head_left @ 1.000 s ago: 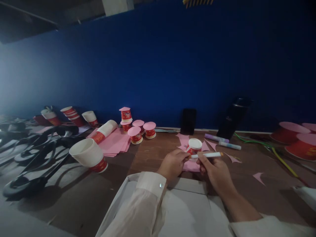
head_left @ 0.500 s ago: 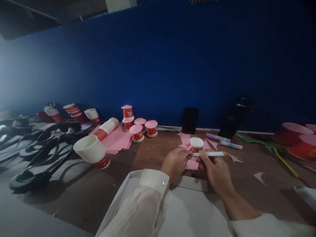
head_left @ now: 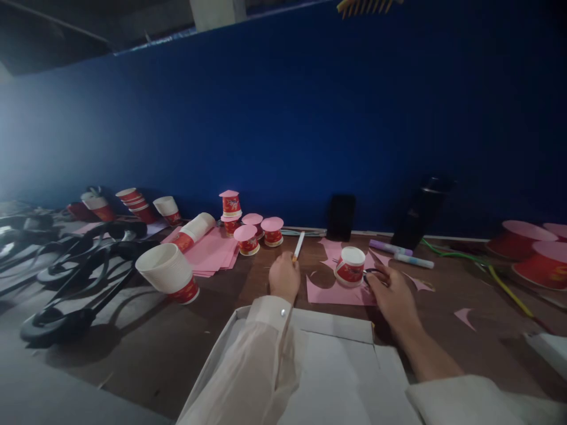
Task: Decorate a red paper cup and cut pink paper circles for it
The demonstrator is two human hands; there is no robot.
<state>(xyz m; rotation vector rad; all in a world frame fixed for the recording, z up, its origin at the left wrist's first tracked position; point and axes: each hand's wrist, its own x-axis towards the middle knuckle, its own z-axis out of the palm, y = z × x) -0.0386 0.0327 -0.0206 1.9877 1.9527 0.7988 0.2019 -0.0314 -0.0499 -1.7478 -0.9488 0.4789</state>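
My left hand (head_left: 284, 277) is closed on one end of a white marker with an orange band (head_left: 298, 247), which points away from me over the table. The dark looped handle of a pair of scissors (head_left: 371, 272) lies at the fingertips of my right hand (head_left: 392, 292), which are pressed together on it. Just left of that hand a red and white paper cup (head_left: 349, 266) stands upside down on a cut pink paper sheet (head_left: 325, 290). The cup hides most of the scissors. Pink scraps (head_left: 330, 248) lie behind it.
Small cups with pink paper discs (head_left: 246, 241) stand left, near pink sheets (head_left: 210, 254) and stacked paper cups (head_left: 166, 271). Headphones (head_left: 57, 319) lie far left. Purple and blue markers (head_left: 391, 247), a dark bottle (head_left: 420, 212) and a black phone-like block (head_left: 341, 217) are at the back. A white box (head_left: 336, 378) lies before me.
My left hand has moved left with the marker, away from the cup. My right hand has let go of the marker and moved slightly right to the scissors handle. The cup is uncovered.
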